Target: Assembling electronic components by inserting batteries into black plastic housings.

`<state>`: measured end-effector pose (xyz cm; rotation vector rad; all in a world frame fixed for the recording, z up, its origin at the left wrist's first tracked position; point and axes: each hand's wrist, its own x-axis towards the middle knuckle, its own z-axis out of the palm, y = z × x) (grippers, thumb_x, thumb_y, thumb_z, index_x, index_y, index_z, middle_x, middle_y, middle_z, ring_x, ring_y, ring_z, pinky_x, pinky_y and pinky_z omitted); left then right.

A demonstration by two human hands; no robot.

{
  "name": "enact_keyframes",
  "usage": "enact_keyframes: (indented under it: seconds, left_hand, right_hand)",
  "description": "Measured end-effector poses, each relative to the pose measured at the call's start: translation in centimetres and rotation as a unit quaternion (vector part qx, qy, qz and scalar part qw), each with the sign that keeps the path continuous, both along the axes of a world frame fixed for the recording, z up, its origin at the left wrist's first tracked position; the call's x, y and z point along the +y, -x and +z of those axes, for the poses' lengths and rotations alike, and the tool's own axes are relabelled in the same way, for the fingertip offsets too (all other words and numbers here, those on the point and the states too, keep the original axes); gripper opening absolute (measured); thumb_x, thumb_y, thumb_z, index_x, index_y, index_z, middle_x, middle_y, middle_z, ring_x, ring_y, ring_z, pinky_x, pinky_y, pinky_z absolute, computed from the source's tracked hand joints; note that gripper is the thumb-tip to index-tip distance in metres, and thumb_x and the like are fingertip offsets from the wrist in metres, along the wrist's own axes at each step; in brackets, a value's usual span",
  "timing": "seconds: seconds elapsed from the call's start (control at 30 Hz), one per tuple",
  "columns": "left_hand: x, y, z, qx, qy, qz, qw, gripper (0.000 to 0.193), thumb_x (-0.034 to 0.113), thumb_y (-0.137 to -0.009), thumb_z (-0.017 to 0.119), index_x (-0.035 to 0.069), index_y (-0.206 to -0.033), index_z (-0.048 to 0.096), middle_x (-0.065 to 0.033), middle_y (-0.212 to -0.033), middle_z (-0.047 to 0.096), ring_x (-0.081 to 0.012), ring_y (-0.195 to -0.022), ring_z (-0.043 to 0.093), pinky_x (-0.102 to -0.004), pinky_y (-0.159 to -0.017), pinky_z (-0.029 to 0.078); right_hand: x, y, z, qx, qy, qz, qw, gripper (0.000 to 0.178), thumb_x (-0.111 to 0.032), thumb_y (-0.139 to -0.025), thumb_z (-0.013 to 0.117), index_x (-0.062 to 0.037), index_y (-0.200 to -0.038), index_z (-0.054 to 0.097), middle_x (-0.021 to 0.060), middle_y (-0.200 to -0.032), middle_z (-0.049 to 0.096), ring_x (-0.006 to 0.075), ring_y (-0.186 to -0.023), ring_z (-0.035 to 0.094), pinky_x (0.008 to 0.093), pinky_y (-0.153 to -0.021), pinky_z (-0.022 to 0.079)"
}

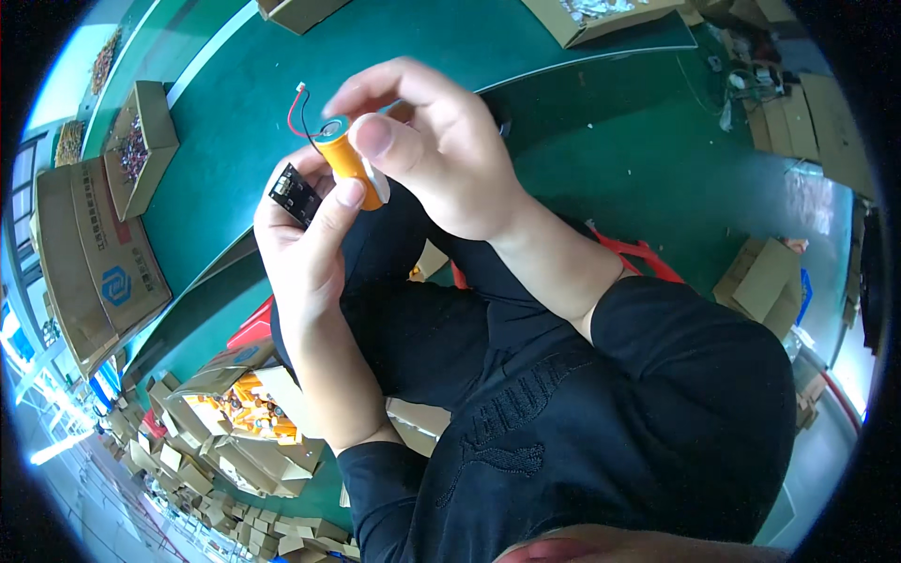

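My left hand [305, 235] is closed around an orange cylindrical battery cell [343, 161], its thumb pressed on the cell's side. The cell's upper end is teal. Red and black wires [298, 124] rise beside that end to a small white connector [300, 87]. A small black circuit board [295, 195] is also in my left hand, beside the cell. A white strip [378, 184] shows along the cell's right side. My right hand [441, 150] curves around the cell's upper end, thumb and fingers apart. Whether its thumb touches the cell is hard to see.
A green work table [253, 84] spreads ahead, with an open box of small parts [141, 150] at its left. A large carton [103, 253] stands at far left. Below my left arm sits a box of orange cells [246, 408]. Another carton [765, 281] lies at right.
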<state>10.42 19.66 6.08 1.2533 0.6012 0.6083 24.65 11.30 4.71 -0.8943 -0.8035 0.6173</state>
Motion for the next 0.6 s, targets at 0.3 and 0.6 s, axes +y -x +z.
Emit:
enact_keyframes:
  seconds: [0.3, 0.6]
  left_hand:
    - [0.1, -1.2, 1.0, 0.043, -0.092, -0.039, 0.994, 0.031, 0.013, -0.085, 0.08, -0.002, -0.11, 0.071, -0.0057, -0.085, 0.069, -0.01, -0.07, 0.06, -0.0205, -0.064, 0.047]
    - [0.3, -0.3, 0.1, -0.016, -0.06, -0.076, 0.995, 0.029, 0.016, -0.09, 0.079, -0.005, -0.108, 0.07, -0.0084, -0.088, 0.07, -0.0108, -0.072, 0.061, -0.0213, -0.067, 0.05]
  right_hand:
    - [0.1, -1.5, -1.4, -0.189, 0.076, -0.107, 0.973, 0.026, -0.02, -0.1, 0.068, -0.0057, -0.079, 0.063, -0.0007, -0.068, 0.05, 0.0094, -0.058, 0.038, 0.026, -0.054, 0.032]
    - [-0.5, -1.9, -2.3, -0.226, 0.108, -0.085, 0.964, 0.022, -0.014, -0.104, 0.058, -0.0009, -0.086, 0.061, -0.0003, -0.073, 0.049, 0.0083, -0.064, 0.038, 0.023, -0.06, 0.034]
